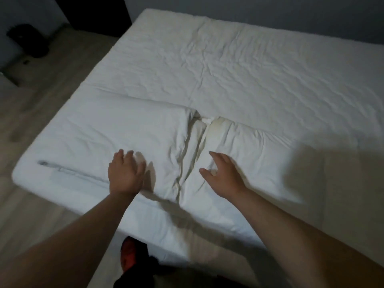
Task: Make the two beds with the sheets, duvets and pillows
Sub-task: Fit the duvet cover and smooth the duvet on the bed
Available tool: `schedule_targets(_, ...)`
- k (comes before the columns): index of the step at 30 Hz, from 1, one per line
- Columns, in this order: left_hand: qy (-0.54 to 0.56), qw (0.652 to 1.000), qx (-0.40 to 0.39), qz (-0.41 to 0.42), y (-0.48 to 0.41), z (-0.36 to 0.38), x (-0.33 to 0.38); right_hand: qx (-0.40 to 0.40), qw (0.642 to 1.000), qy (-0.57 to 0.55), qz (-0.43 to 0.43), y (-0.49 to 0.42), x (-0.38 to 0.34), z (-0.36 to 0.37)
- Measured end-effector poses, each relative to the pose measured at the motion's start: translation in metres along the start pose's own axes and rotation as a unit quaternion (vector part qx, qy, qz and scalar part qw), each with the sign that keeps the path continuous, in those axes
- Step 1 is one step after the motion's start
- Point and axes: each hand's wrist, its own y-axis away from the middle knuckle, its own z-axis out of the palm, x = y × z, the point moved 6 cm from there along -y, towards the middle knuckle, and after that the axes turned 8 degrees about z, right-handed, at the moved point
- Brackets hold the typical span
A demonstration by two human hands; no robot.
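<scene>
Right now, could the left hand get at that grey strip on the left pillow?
Probably yes. The grey strip lies uncovered on the left pillow, just beside the left hand, with nothing between them.

The light is dim. A pale wooden floor (41,113) fills the left side of the frame. A grey wall (270,9) runs along the top right. At the top left stands a dark piece of furniture (91,13), and near it a blurred black object (27,40) lies on the floor.
</scene>
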Motion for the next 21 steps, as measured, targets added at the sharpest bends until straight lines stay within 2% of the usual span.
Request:
schedule_targets(2, 0.036, 0.99, -0.016, -0.135, -0.01, -0.005, -0.059, -0.027, 0.999, -0.04, 0.003, -0.013, -0.036, 0.032)
schedule_targets(5, 0.158, 0.94, -0.025, -0.303, -0.026, -0.011, -0.143, -0.037, 0.997, -0.051, 0.036, -0.033, -0.088, 0.081)
schedule_targets(10, 0.251, 0.876, 0.014, -0.411, -0.075, -0.036, -0.271, 0.018, 0.984, 0.015, 0.175, -0.054, -0.125, 0.14)
schedule_targets(12, 0.337, 0.812, 0.045, -0.474, -0.089, -0.037, -0.323, 0.065, 0.976, 0.015, 0.209, -0.054, -0.126, 0.148)
schedule_targets(14, 0.474, 0.703, 0.07, -0.526, -0.097, -0.02, -0.372, 0.119, 0.961, -0.011, 0.248, -0.05, -0.123, 0.151)
schedule_targets(16, 0.604, 0.607, 0.039, -0.514, -0.105, 0.023, -0.412, 0.145, 0.942, -0.009, 0.301, -0.047, -0.118, 0.156)
schedule_targets(19, 0.682, 0.528, -0.063, -0.502, -0.097, 0.006, -0.362, 0.141, 0.925, 0.005, 0.354, -0.047, -0.112, 0.168)
schedule_targets(21, 0.732, 0.509, -0.091, -0.443, -0.104, -0.011, -0.334, 0.13, 0.923, -0.006, 0.362, -0.052, -0.112, 0.173)
